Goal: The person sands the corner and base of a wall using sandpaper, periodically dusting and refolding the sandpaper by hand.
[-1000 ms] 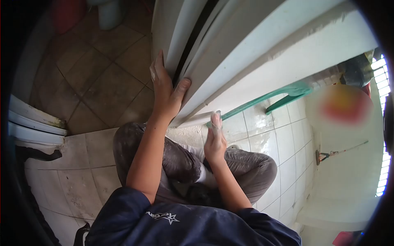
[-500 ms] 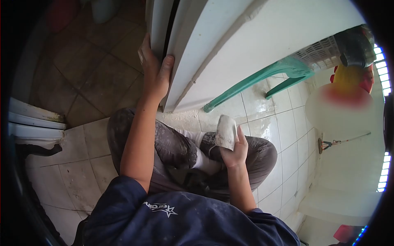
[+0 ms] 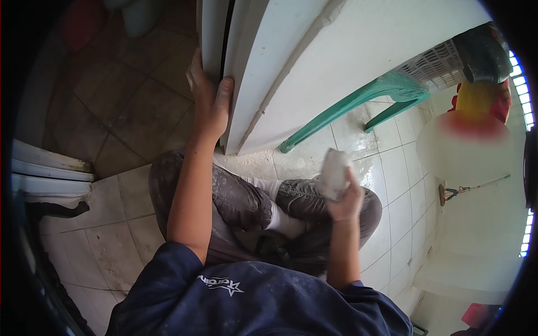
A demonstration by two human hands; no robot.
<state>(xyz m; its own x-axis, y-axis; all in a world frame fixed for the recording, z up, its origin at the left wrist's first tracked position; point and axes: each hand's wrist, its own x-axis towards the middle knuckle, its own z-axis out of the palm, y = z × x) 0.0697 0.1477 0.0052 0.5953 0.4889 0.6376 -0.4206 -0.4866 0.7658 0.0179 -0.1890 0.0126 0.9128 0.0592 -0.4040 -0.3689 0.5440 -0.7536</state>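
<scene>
The right hand (image 3: 345, 204) holds a pale grey-white block (image 3: 334, 175), blurred at its edges, in a partly closed grip. The block lies against the hand's inner side, beyond the palm and toward the left, and reaches up past the thumb, which lies along its right edge. The other fingers are mostly hidden behind it, so how tightly they curl cannot be told. The block is tilted and held above the crossed legs (image 3: 241, 204) in dusty dark trousers.

The left hand (image 3: 208, 106) has its grip around the edge of a white frame (image 3: 242, 61), thumb on the near face beside a dark slot (image 3: 227, 47), fingers on the far left side. The frame stands well apart from the block.

Beyond the block, a green plastic leg (image 3: 330, 120) slants beside the white wall (image 3: 342, 61), near a grey slotted basket (image 3: 434, 66). Whitish dust lies on the pale tiles (image 3: 252, 165) near the frame's foot.
</scene>
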